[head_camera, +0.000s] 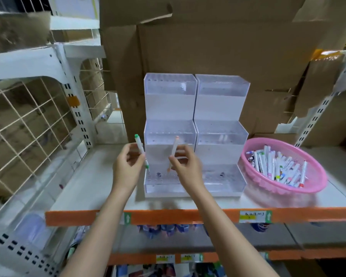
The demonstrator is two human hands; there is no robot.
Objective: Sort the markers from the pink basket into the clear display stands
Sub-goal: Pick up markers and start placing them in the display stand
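Fingers (129, 149) of the left hand (126, 166), seen from the head camera, curl around a green-capped marker (141, 150) and pinch it near its lower half. It stands nearly upright, green cap well above the fingertips and green lower tip just below them. The right hand (185, 166), just beside the left, pinches a pale orange-tipped marker (173, 153) between thumb and curled fingers. This one tilts slightly, its top end above the knuckles and its lower tip just under the thumb. Both lower tips hover over the perforated bottom step of the left clear display stand (169, 108), right beyond the fingertips; whether either tip touches a hole cannot be told. The right clear display stand (221, 108) sits against the left one, off to the right of the right hand's fingers. Further right, well apart from both hands, the pink basket (316, 176) rests on the same shelf (100, 176), with a heap of markers (278, 166) in it. Cardboard boxes (208, 47) rise behind the stands, far past the fingers, and a wire grid panel (28, 120) stands left of the left hand.
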